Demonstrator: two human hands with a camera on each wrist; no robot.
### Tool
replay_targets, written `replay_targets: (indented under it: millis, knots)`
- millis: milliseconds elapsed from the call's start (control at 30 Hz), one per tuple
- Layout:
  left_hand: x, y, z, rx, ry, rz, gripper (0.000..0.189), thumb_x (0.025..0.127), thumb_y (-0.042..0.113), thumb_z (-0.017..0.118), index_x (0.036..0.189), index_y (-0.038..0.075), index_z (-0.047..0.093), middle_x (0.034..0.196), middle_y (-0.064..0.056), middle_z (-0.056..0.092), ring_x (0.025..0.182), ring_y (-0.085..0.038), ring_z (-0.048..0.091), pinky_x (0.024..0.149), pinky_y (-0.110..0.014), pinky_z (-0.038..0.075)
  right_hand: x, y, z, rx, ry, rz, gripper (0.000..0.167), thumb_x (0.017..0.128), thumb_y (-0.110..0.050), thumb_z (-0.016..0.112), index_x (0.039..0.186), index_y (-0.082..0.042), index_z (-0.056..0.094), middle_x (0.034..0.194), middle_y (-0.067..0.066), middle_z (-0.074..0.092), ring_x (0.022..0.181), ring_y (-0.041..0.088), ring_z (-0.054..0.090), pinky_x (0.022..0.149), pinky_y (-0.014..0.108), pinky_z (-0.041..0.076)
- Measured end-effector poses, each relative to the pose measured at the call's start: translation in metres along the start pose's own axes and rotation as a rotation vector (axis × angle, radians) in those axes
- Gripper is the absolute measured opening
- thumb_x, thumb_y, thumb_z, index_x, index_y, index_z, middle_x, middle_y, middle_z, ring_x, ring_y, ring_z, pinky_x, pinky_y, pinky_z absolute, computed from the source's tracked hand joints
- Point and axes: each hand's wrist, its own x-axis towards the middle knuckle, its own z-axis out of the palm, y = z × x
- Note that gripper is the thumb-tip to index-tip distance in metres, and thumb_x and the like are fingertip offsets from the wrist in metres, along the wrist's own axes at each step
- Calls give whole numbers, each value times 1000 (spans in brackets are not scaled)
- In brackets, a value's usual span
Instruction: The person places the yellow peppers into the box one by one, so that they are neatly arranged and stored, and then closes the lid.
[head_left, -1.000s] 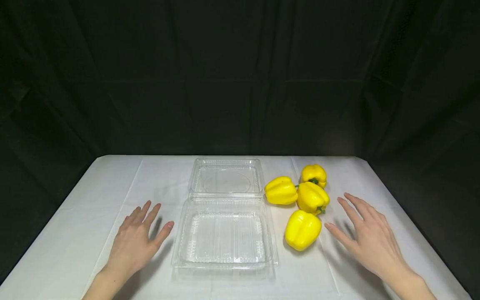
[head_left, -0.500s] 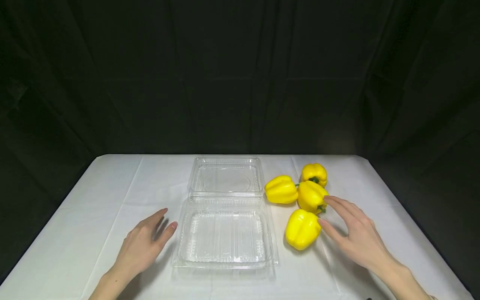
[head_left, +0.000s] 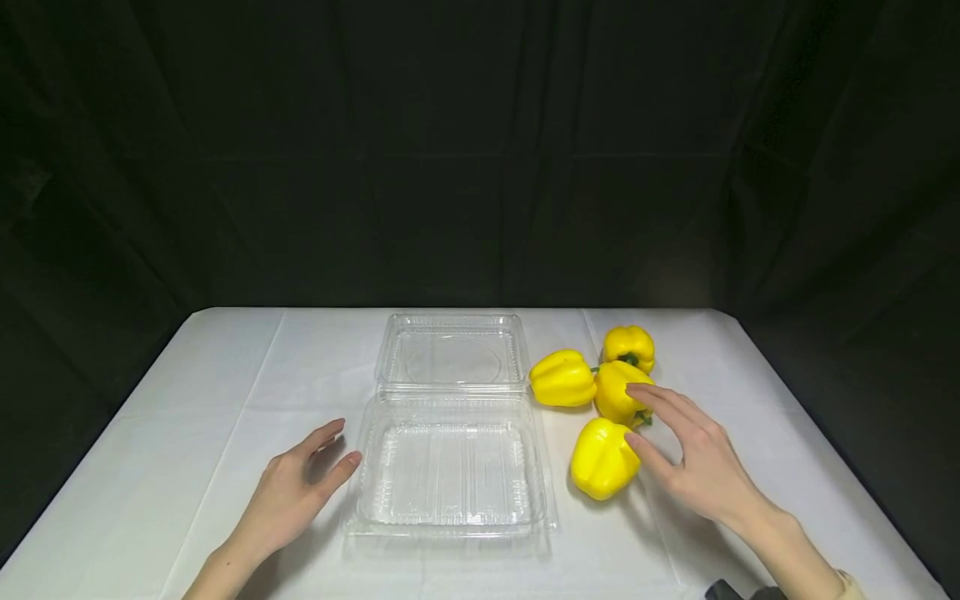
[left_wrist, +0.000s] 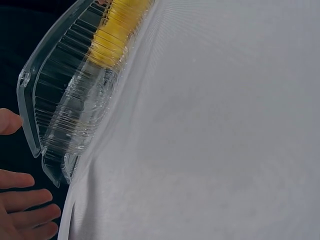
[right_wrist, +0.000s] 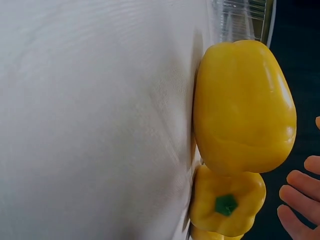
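Head view: four yellow peppers in a cluster, namely front pepper (head_left: 600, 458), middle pepper (head_left: 615, 393), left pepper (head_left: 562, 379) and back pepper (head_left: 628, 346). All lie right of one clear plastic box (head_left: 450, 530), spread open as two halves: near half (head_left: 453, 479) and far half (head_left: 453, 354).

Right wrist view adds a side look: one large pepper up close, a second below it with its green stem towards the camera, and a partial third beneath. A dark gap separates the fingertips from the peppers, which the head view does not show. Left wrist view adds the ribbed side walls of the box, yellow visible through them.

Hands, two: right hand (head_left: 705, 467) above and right of the front and middle peppers, thumb and fingers apart, holding nothing. Left hand (head_left: 285, 496) just left of the near half, thumb and fingers apart, nothing held; thumb contact with the box cannot be told.

Surroundings: white cloth (head_left: 187, 467) under everything, black curtain (head_left: 450, 150) behind; sleeve (head_left: 851, 587) and dark object (head_left: 722, 590) at bottom edge. In the head view the right hand partly covers the middle and front peppers.
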Motion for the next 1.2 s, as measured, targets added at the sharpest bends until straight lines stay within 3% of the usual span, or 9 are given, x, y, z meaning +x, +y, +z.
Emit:
replay_targets:
  millis: [167, 433, 667, 767, 967, 1200]
  knots:
    - [1, 1, 2, -53, 13, 37, 60, 96, 44, 67, 141, 7, 55, 135, -14, 64, 121, -36, 62, 103, -56, 50, 0, 1, 3, 22, -28, -1, 56, 84, -16, 80, 136, -16, 60, 135, 3, 63, 122, 27, 60, 105, -1, 25]
    - [-2, -3, 5, -189, 10, 93, 53, 94, 30, 72, 139, 5, 56, 136, -13, 63, 122, -29, 63, 104, -42, 52, 0, 2, 9, 38, -66, -26, 57, 84, -15, 79, 138, -18, 59, 137, 1, 61, 123, 25, 58, 106, 1, 28]
    - [-3, -7, 11, -307, 4, 103, 52, 95, 24, 71, 140, 3, 54, 136, -10, 64, 120, -26, 64, 102, -29, 54, 0, 6, 10, 32, -101, -52, 57, 82, -9, 77, 136, -15, 60, 134, -1, 63, 118, 20, 61, 98, 17, 50]
    - [-3, -8, 13, -348, -4, 99, 52, 96, 23, 70, 140, 2, 53, 136, -10, 63, 121, -26, 64, 100, -21, 53, 0, 7, 9, 39, -117, -77, 58, 81, -6, 76, 135, -15, 60, 134, -2, 64, 118, 18, 61, 96, 20, 53]
    - [-3, -10, 16, -425, -21, 105, 52, 97, 19, 69, 141, -1, 51, 137, -13, 62, 122, -27, 63, 98, -15, 52, 0, 10, 9, 90, -150, -132, 61, 78, 0, 74, 136, -12, 60, 136, -2, 63, 125, 10, 57, 105, 4, 37]
    - [-2, -10, 18, -478, -18, 158, 50, 98, 14, 66, 141, -4, 51, 137, -16, 62, 121, -17, 63, 97, -15, 52, -1, 12, 9, 137, -175, -148, 74, 68, 8, 72, 138, -12, 58, 136, 0, 63, 130, 3, 52, 109, 2, 26]
